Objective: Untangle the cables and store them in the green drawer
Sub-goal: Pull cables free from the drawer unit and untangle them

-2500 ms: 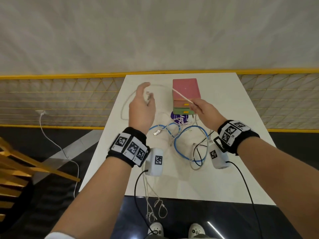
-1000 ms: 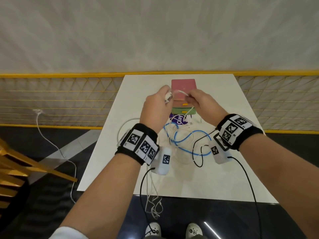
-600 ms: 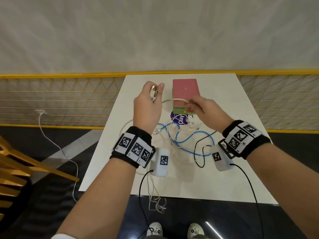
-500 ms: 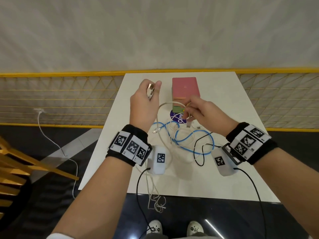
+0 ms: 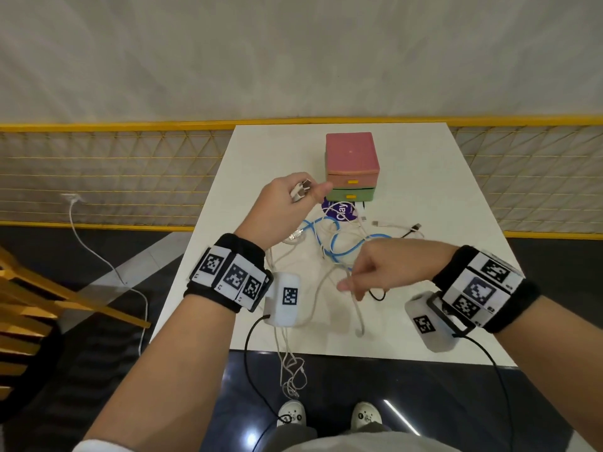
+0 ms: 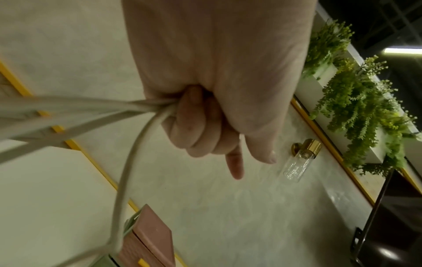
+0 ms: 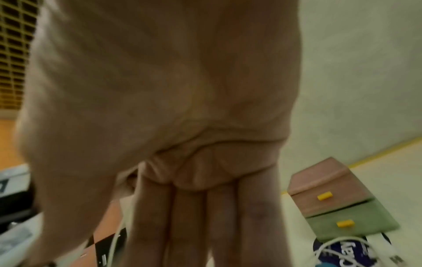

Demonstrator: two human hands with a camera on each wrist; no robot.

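The cables (image 5: 329, 256) lie in a loose tangle on the white table (image 5: 424, 197), on the near side of the drawer box: several white leads and one blue one (image 5: 346, 247) loop over each other, a thin black lead curls at the tangle's near-right edge, and one white strand hangs off the table's near edge toward the floor.

Nearest the tangle's near edge, the right hand (image 5: 381, 272) hovers low, palm turned down; in the right wrist view its fingers (image 7: 187, 216) run straight and close together, and whether they pinch the white strand passing beside them cannot be told (that view is blurred).

Farther out, left of the tangle, the left hand (image 5: 287, 203) is raised with its fingers curled tight round a bundle of white cable (image 6: 128, 144), a plug end sticking out by the thumb; only the index finger points free.

Just beyond the tangle lies a purple round lid (image 5: 339, 212) with white strands across it. Behind it stands the box, the green drawer (image 5: 350, 195) closed at the bottom, a pink one (image 5: 352, 182) above.
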